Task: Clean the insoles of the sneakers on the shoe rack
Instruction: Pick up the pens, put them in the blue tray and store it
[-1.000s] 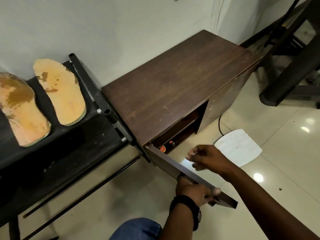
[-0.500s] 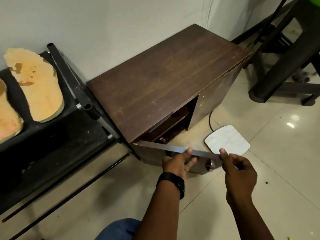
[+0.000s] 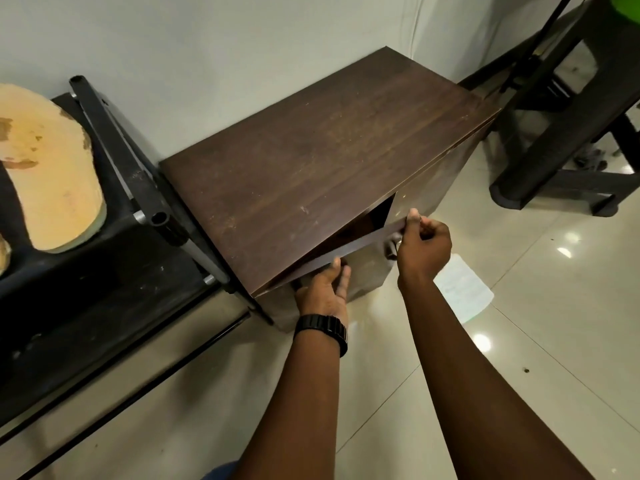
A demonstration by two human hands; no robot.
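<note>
Our left grip (image 3: 325, 285) is flat, fingers straight, on the cabinet door (image 3: 369, 271); right grip (image 3: 422, 244) pinches its top edge. Insole (image 3: 52, 174) sits stained on shoe rack (image 3: 104, 289); we judge cleaning unfinished.

One head-worn camera looks steeply down at the brown cabinet (image 3: 329, 161) from close by. It faces the wall (image 3: 207, 46) behind.
</note>
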